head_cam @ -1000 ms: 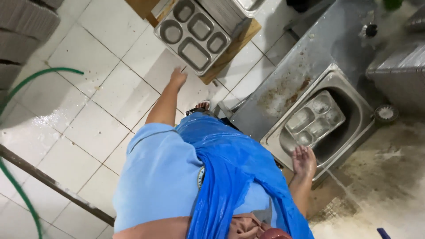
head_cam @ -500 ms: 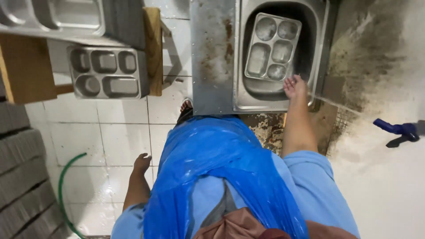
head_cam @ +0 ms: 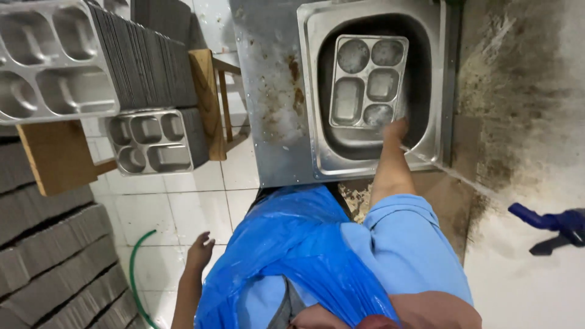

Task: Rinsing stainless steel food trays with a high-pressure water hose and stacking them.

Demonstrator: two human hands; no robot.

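— While the blue plastic apron (head_cam: 286,244) fills the near part of the view, where are the hands?

— Left hand (head_cam: 200,253) hangs low beside the apron, over the white tiled floor (head_cam: 177,213), fingers loosely apart and holding nothing. A green hose (head_cam: 135,268) curls on the tiles just beside it.

— And the other one?

— Right hand (head_cam: 396,129) reaches forward into the steel sink (head_cam: 311,91), at the near edge of the metal tray (head_cam: 367,80) that lies flat in the basin. It touches or nearly touches the tray's near right corner, but I cannot tell whether its grip is closed on the rim; the fingers are turned away from the camera.

— So which step is this?

— I judge it the pick-up of the tray from the basin, just at contact. The next move would call for fingers hooked firmly under the rim, since the metal looks wet and the tray sits close to the basin wall, then a lift clear of the sink edge without knocking it.

— What lies beyond, to the left?

— A stained steel tabletop (head_cam: 268,91) joins the sink. Left of that, a wooden stool (head_cam: 207,103) carries a stack of trays (head_cam: 149,141), and a larger stack (head_cam: 55,61) stands farther up. A blue tool handle (head_cam: 548,222) lies on the floor at far right, well apart.
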